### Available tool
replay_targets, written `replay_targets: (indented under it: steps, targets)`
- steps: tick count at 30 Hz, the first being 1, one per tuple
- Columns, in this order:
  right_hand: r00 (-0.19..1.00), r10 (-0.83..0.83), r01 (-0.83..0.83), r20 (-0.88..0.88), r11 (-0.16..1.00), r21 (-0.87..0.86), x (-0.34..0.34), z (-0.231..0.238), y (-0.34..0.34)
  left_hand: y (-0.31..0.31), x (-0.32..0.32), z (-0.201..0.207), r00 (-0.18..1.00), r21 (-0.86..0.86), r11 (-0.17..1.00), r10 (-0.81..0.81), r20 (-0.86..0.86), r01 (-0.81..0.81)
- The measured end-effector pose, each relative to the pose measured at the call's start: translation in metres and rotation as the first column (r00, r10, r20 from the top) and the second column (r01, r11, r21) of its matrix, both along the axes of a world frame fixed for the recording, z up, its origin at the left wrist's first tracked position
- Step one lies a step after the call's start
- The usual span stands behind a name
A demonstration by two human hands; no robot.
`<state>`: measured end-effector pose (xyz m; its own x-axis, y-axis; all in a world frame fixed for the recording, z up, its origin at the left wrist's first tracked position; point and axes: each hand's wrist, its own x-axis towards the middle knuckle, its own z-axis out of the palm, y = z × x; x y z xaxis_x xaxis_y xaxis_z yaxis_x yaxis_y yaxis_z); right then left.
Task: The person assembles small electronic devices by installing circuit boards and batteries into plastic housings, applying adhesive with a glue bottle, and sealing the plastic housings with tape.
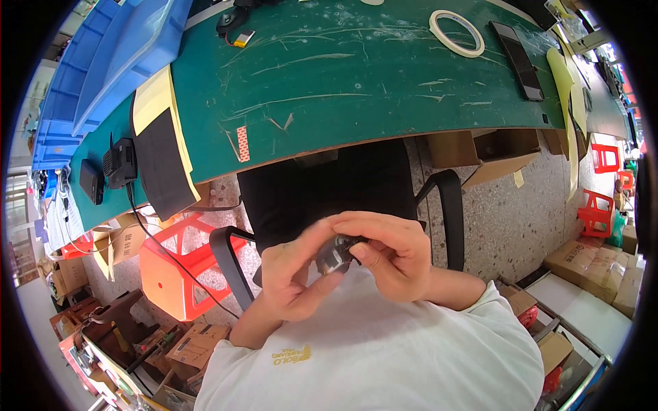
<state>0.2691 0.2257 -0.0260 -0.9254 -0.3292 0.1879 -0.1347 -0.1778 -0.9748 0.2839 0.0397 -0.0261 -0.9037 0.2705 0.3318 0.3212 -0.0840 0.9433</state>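
Left hand: the left hand (291,277) was curled, fingers arched over the top, thumb below, gripping a glossy dark piece (333,256) between them.
Right hand: the right hand (401,260) pinched the same piece at its right end, thumb pressed against it, forefinger bent across above.
Dark piece: small, rounded, shiny; enclosed between the 2 hands, in front of the white shirt (397,349). Its far side was hidden by fingers.
Green tabletop: the scratched green tabletop (308,89) lay ahead of the hands, well apart from them.
Checkered strip: a red-and-white strip (242,144) lay ahead of the left hand, near the table's close edge.
Battery: a silver-and-yellow battery (244,38) lay farther ahead of the left hand, just beside a black object.
Tape: 1 cream roll of tape (474,53) lay flat, far ahead of the right hand.
Flat device: a black slab (517,61) lay to the right of that roll.
Blue bin: a blue bin (130,61) stood far ahead and left of the left hand.
Stool: a red-orange stool (164,281) stood left of the left hand.
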Motion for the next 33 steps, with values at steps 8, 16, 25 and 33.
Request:
replay_targets:
  steps: [8, 16, 25, 33]
  targets:
    - [0.952, -0.079, 0.112, -0.294, 0.989, 0.100, 0.008, 0.003, -0.005, -0.009, 0.008, -0.007, 0.989, -0.106, 0.994, -0.033, -0.146, 0.017]
    - [0.976, -0.022, 0.049, -0.216, 0.992, 0.120, -0.001, 0.015, 0.003, -0.010, -0.002, -0.005, 0.975, -0.128, 0.991, -0.064, -0.213, 0.037]
    - [0.969, -0.246, 0.245, 0.017, 0.958, -0.147, 0.002, 0.001, -0.006, 0.003, -0.004, 0.004, 0.983, -0.234, 0.965, 0.084, -0.163, -0.121]
    - [0.944, -0.173, 0.259, -0.280, 0.914, 0.311, -0.020, 0.023, 0.009, 0.000, -0.018, 0.024, 0.973, -0.333, 0.933, 0.065, -0.223, -0.138]
